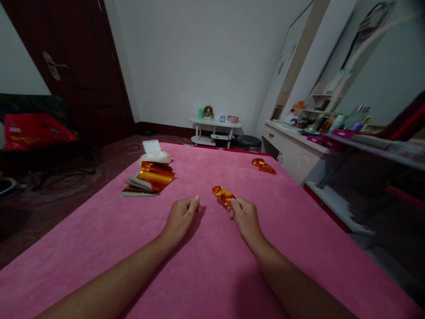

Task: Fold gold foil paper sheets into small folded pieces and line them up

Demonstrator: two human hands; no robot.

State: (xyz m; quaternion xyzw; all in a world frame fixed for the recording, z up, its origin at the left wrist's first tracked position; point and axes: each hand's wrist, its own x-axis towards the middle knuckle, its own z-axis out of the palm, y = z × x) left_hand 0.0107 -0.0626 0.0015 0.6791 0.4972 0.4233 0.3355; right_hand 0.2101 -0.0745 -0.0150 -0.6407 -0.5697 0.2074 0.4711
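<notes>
My right hand pinches one end of a small shiny gold foil-wrapped piece, just above the pink cloth. The piece is crinkled, its free end flares toward the upper left, and what is inside is hidden. To its left, my left hand rests on the cloth with fingers curled and thumb on top; nothing shows in it. Farther left lie curled sheets of gold foil on a stack of pale sheets. Other crumpled gold foil pieces lie at the far right of the cloth.
Pink cloth covers the table. An open white plastic box sits on a pale bundle at the far left. Beyond stands a low white table with a potted plant. A cluttered dresser stands to the right.
</notes>
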